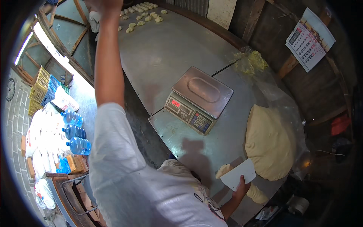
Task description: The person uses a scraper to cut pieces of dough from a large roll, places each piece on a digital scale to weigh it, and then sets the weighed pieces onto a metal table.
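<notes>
My right hand (pixel 239 191) is closed round a flat white dough scraper (pixel 239 174) over the near right part of the metal table. A small dough piece (pixel 224 170) lies partly behind the scraper, and another dough piece (pixel 258 194) sits beside my hand. Just beyond is a large mound of pale dough (pixel 269 142). My left arm stretches far forward, and my left hand (pixel 107 6) is cut off by the upper edge, its fingers hidden. Several small dough pieces (pixel 140 23) lie on the table near it. A digital scale (pixel 202 90) with a bare metal plate stands mid-table.
Clear plastic sheeting (pixel 280 96) lies along the table's right side by the wall, with a yellowish bag (pixel 255 62) at its far end. A calendar (pixel 311 39) hangs there. To the left are blue water jugs (pixel 79 145), crates (pixel 45 85) and white sacks (pixel 43 132).
</notes>
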`<state>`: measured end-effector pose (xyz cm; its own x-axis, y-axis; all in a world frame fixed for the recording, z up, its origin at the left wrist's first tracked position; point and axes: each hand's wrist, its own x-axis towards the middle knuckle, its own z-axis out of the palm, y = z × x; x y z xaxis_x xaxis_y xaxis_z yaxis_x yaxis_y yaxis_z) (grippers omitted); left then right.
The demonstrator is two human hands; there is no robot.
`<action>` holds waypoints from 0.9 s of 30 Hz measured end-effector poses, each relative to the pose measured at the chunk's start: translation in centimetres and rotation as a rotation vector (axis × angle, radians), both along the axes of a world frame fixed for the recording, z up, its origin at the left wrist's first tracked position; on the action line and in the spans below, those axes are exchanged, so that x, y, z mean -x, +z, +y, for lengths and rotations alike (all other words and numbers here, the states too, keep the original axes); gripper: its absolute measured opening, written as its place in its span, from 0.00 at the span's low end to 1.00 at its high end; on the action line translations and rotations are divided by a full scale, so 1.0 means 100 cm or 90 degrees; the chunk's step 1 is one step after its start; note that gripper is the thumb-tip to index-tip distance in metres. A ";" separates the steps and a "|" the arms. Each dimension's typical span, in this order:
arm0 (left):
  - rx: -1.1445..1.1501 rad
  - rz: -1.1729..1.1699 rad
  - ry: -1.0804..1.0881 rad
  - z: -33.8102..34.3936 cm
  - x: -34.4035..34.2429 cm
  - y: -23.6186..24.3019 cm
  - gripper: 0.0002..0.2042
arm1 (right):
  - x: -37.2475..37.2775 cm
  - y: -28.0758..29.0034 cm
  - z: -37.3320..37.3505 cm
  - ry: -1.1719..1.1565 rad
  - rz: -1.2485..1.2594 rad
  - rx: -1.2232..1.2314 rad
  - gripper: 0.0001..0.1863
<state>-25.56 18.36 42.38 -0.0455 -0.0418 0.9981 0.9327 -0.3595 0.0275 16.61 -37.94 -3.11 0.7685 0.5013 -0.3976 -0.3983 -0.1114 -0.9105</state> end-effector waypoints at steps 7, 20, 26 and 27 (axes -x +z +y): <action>0.426 0.131 -0.130 0.030 -0.068 -0.155 0.25 | 0.003 0.021 -0.020 -0.086 0.028 0.006 0.31; 1.072 0.482 -0.891 -0.448 -0.346 -0.608 0.37 | -0.005 0.037 -0.099 -0.193 -0.014 0.129 0.27; 1.045 0.596 -0.805 -0.418 -0.313 -0.539 0.31 | -0.009 0.036 -0.050 0.088 -0.512 0.357 0.20; 1.054 0.598 -0.812 -0.424 -0.311 -0.538 0.31 | -0.001 0.047 -0.026 0.116 -0.541 0.411 0.22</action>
<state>5.49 -24.06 -11.43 0.9674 0.2212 -0.1232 0.2462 -0.7079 0.6620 16.67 -40.54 1.54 0.8521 0.5235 0.0001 0.4069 -0.6623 -0.6292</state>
